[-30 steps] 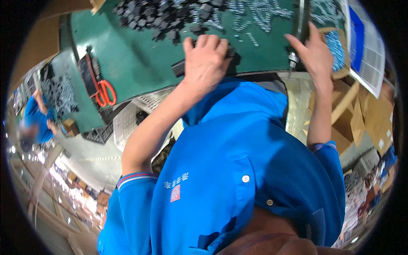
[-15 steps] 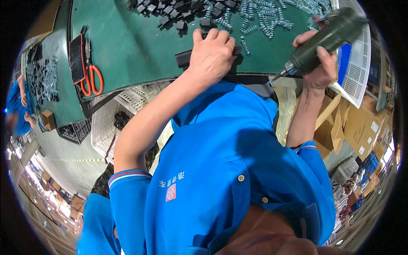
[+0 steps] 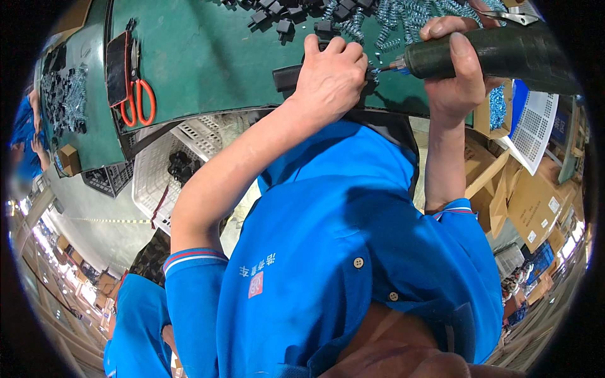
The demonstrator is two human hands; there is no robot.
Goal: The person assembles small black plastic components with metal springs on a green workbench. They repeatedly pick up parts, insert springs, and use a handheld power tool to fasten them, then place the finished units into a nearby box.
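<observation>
My left hand (image 3: 331,83) is closed over a long black plastic part (image 3: 287,78) near the table's front edge; its left end sticks out beside my wrist and the fingers hide the middle. My right hand (image 3: 455,85) grips a dark green power screwdriver (image 3: 504,58), held level. Its bit points left and reaches the right end of the black part, by my left fingertips. A small bluish metal piece (image 3: 374,74), perhaps a spring, shows at the bit's tip. Beyond my hands lie small black plastic blocks (image 3: 285,28) and a heap of coil springs (image 3: 409,22).
Orange-handled scissors (image 3: 144,101) and a black rectangular item (image 3: 118,72) lie on the green table (image 3: 195,75) to the left. White baskets (image 3: 148,183) stand below the table. Cardboard boxes (image 3: 529,195) are at the right. Another person's hands (image 3: 38,135) show far left.
My right hand has brought the power screwdriver leftward and levelled it, so the bit meets the end of the black part. The left hand stays closed on that part.
</observation>
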